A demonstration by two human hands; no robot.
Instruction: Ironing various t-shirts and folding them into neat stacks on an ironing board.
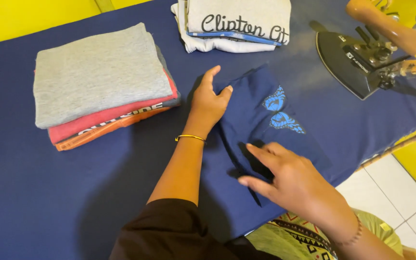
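A small folded navy garment [266,120] with a light blue butterfly print [279,110] lies on the navy-covered table [49,192]. My left hand [209,103] rests flat on the garment's upper left edge, fingers together, a thin gold bangle on the wrist. At the near edge, my right hand [285,175] presses on the garment with fingers spread, thumb tucked at a fold. Neither hand grips anything.
A stack of folded shirts, grey on top of red and orange [99,82], sits at the left. A second folded pile, white and grey with black lettering [234,24], lies at the back. A black iron with a wooden handle [369,53] rests at the right. The table's edge drops to tiled floor [400,192].
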